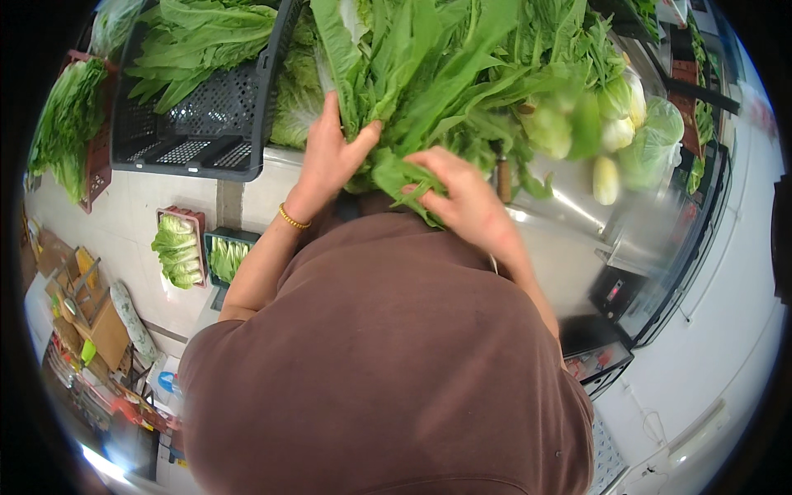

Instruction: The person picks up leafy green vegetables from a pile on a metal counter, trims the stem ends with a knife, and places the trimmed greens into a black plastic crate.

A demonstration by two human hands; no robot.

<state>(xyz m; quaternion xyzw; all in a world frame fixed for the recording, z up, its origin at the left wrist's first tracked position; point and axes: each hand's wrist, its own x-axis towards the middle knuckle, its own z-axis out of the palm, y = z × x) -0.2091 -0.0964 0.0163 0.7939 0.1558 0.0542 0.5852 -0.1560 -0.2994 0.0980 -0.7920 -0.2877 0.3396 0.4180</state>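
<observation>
My left hand (337,145), with a yellow beaded bracelet at the wrist, grips a bunch of long-leaf green lettuce (427,80) near its base. Loose leaves (396,179) are pinched between the thumb and fingers of my right hand (455,189), just right of the bunch's lower end. More leafy greens spread over the metal worktop beyond both hands. A wooden handle (503,179) stands out from under the greens, right of my right hand; what it belongs to is hidden. Pale cabbage hearts (605,179) lie farther right, beside a plastic-wrapped round cabbage (656,139).
A black plastic crate (253,111) holding long-leaf greens stands at the upper left, next to a red crate (99,148) of lettuce. Smaller crates of cabbage (179,250) and greens (228,257) are on the floor below. A black scale-like device (612,291) sits at the right.
</observation>
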